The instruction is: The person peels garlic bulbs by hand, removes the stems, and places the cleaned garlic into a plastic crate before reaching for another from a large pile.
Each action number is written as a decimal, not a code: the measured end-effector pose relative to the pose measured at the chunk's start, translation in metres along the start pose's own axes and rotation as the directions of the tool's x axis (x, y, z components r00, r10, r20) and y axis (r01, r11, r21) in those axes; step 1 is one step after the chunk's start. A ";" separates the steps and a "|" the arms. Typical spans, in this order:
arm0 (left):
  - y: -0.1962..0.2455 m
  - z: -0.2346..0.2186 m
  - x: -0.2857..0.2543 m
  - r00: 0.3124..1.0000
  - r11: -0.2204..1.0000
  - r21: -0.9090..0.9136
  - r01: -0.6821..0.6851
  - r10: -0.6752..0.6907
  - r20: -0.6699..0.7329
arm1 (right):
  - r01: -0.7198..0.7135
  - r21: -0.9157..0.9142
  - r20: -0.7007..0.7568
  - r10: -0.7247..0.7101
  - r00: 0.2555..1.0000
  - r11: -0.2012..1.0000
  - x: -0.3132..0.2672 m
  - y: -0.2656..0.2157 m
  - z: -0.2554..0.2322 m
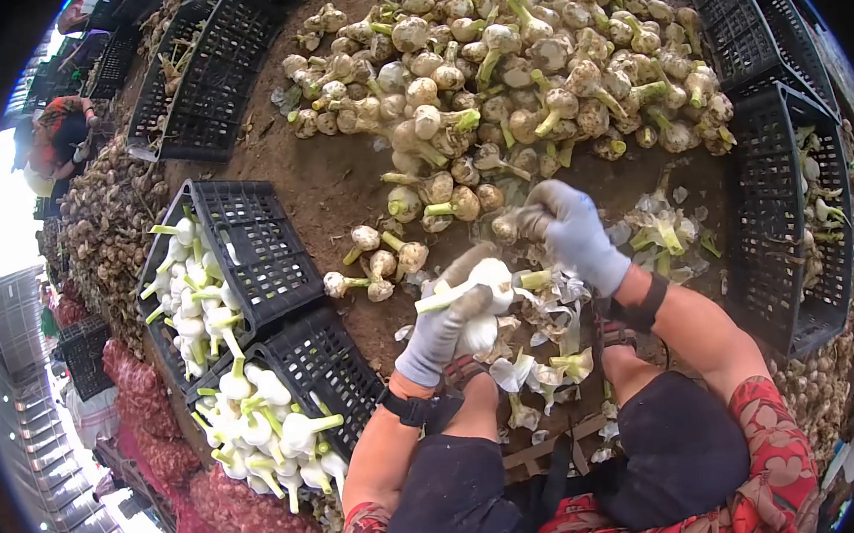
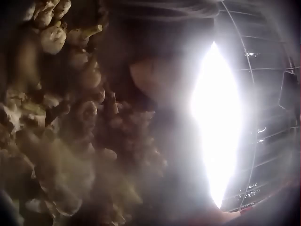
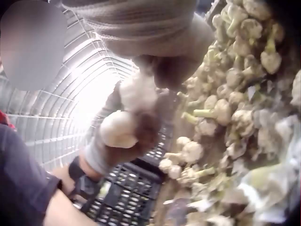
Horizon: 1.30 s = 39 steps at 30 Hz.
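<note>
Two peeled white garlic bulbs with a pale green stem are gripped by the gloved left hand, low in front of the knees. The gloved right hand is to their upper right, its fingers bent downward beside a soil-stained bulb; whether it holds anything is hidden. In the right wrist view, the right hand is above the left hand, which holds a white bulb. The left wrist view is dim and blurred, with unpeeled bulbs at its upper left.
A large heap of unpeeled garlic lies ahead. Peeled bulbs fill a black crate and another crate at the left. More crates stand on the right. Peelings cover the ground between the feet.
</note>
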<state>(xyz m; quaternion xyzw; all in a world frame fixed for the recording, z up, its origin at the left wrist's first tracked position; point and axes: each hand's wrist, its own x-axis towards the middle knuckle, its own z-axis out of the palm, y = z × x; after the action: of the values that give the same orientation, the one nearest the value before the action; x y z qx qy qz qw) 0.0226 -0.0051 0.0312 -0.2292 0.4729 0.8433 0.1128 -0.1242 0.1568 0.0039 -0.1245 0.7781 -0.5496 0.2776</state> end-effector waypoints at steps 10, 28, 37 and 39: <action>-0.017 -0.011 0.003 0.990 0.995 -0.006 -0.096 0.095 -0.100 | 0.036 0.075 0.486 -0.068 0.871 0.997 -0.018 0.003 -0.014; -0.019 -0.006 0.005 0.980 0.932 0.323 -0.164 0.190 -0.051 | 0.404 -0.266 0.241 -0.346 0.907 0.875 -0.038 -0.010 0.005; -0.016 -0.004 0.002 0.992 0.969 0.216 -0.119 0.110 0.054 | -0.135 0.044 0.196 0.124 0.973 0.990 -0.014 0.009 0.009; -0.023 0.002 0.008 0.984 0.969 0.180 -0.168 0.174 -0.021 | -0.064 0.110 0.200 0.041 0.979 0.992 -0.021 0.001 0.008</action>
<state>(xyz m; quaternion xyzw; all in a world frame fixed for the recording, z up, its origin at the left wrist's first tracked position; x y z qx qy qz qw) 0.0243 0.0088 0.0113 -0.1921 0.5661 0.8001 0.0508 -0.1028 0.1615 0.0070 -0.1416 0.7165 -0.5712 0.3745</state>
